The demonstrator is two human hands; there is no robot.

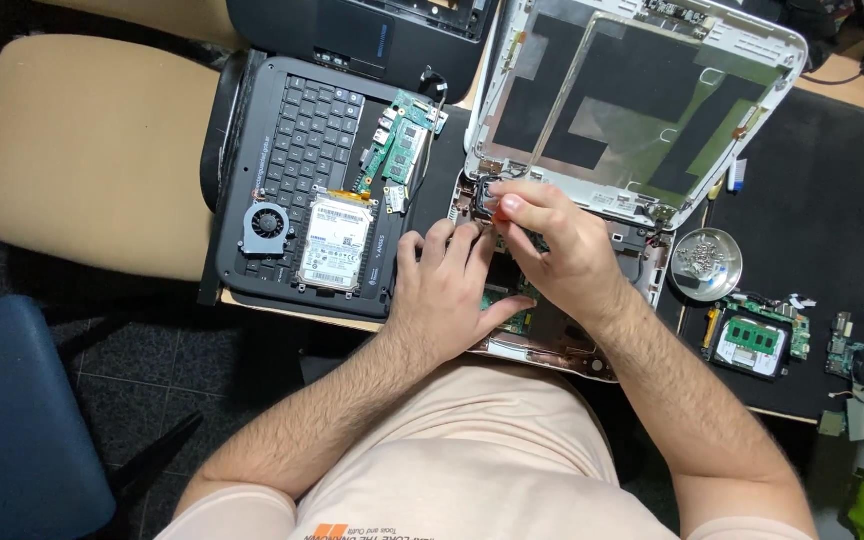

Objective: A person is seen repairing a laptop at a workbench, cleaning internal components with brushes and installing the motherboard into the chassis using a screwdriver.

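A small dismantled white laptop lies in front of me, its bare lid shell (642, 110) tipped back and its open base (552, 335) under my hands. My right hand (552, 240) pinches a small dark part at the left hinge corner of the base. My left hand (447, 290) rests flat on the base just beside it, fingers spread and touching the right hand. What the part is stays mostly hidden by my fingers.
A black laptop keyboard deck (297, 150) at left carries a fan (266, 226), a hard drive (336, 243) and a green circuit board (402, 145). A metal dish of screws (707, 263) and more boards (757, 340) lie on a black mat at right. Beige chair (82, 150) at far left.
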